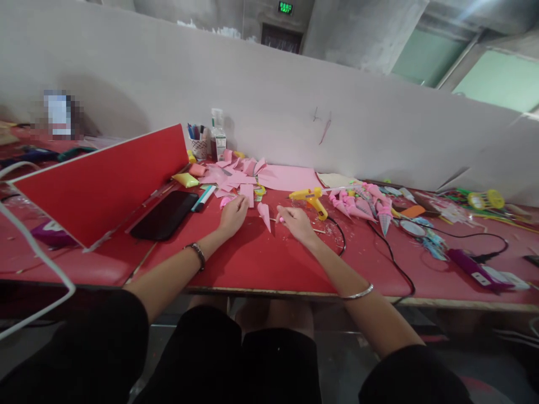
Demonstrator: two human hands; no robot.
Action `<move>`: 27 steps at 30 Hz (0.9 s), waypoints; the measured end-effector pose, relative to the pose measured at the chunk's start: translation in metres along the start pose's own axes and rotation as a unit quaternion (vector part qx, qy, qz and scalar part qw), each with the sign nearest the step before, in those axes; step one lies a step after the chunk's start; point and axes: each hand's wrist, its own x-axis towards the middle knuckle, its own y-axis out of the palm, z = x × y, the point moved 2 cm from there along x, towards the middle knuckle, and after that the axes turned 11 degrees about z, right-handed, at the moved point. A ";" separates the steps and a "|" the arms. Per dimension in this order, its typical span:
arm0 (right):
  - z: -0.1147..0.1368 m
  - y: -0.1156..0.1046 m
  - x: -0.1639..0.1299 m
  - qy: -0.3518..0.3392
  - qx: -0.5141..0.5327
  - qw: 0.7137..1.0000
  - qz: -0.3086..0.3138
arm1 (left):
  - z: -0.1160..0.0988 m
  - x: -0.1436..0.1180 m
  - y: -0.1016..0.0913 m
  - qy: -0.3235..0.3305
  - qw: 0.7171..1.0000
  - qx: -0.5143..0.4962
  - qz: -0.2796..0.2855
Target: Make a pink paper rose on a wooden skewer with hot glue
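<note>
The small pink folded-paper cone (264,216) lies on the red tabletop (248,258), between the hands, its point towards six o'clock. At nine o'clock from it, the left hand (234,216) has curled fingers; I cannot tell what they hold. At three o'clock, the right hand (295,222) seems to pinch a small round pink ball (282,219) — beside a thin pale stick (319,230).

The cone should prove light, fairly stiff along its folds yet easily crushed; a gentle hold near its wide end looks safest. The ball may roll or slip.

The green lit sign (285,7), far off at twelve o'clock, reads "EXIT" — the clear bottle's (219,140) label, at eleven, is too small to read.
</note>
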 end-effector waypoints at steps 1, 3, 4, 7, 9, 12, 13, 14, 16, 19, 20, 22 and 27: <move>0.000 -0.001 0.000 -0.003 0.003 1.000 -0.009 | 0.000 0.001 0.000 0.003 1.000 0.002 -0.010; 0.002 0.000 0.002 -0.010 0.016 1.000 -0.016 | -0.001 0.002 0.000 0.010 1.000 0.001 -0.020; 0.002 0.000 0.002 -0.011 0.025 1.000 -0.015 | -0.001 0.002 0.000 0.014 1.000 -0.002 -0.019; 0.003 0.003 0.003 -0.003 0.060 0.998 -0.007 | -0.001 0.003 0.001 0.020 1.000 -0.017 -0.001; 0.003 0.005 0.002 0.007 0.081 0.997 -0.004 | 0.000 0.002 0.002 0.015 0.999 -0.030 0.015; 0.004 0.004 -0.001 0.018 0.083 0.996 0.002 | 0.002 0.000 0.005 -0.004 0.998 -0.056 0.043; 0.004 0.004 -0.001 0.017 0.069 0.997 0.004 | 0.002 0.000 0.006 -0.012 0.996 -0.066 0.054; 0.005 0.003 -0.001 0.014 0.052 0.999 0.005 | 0.003 0.000 0.007 -0.020 0.995 -0.078 0.063; 0.007 0.001 0.000 0.006 0.017 1.000 0.001 | 0.003 0.001 0.009 -0.031 0.992 -0.103 0.066; 0.008 0.000 0.003 0.000 -0.003 1.000 -0.003 | 0.005 0.005 0.008 -0.033 0.990 -0.132 0.035; 0.009 0.000 0.004 -0.001 -0.004 1.000 -0.002 | 0.005 0.006 0.008 -0.034 0.989 -0.140 0.025; 0.009 0.002 0.005 0.000 -0.002 1.000 0.005 | 0.007 0.006 0.008 -0.041 0.987 -0.154 0.021; 0.011 0.005 0.001 0.018 -0.002 0.999 0.035 | 0.008 0.003 0.009 -0.065 0.980 -0.180 0.059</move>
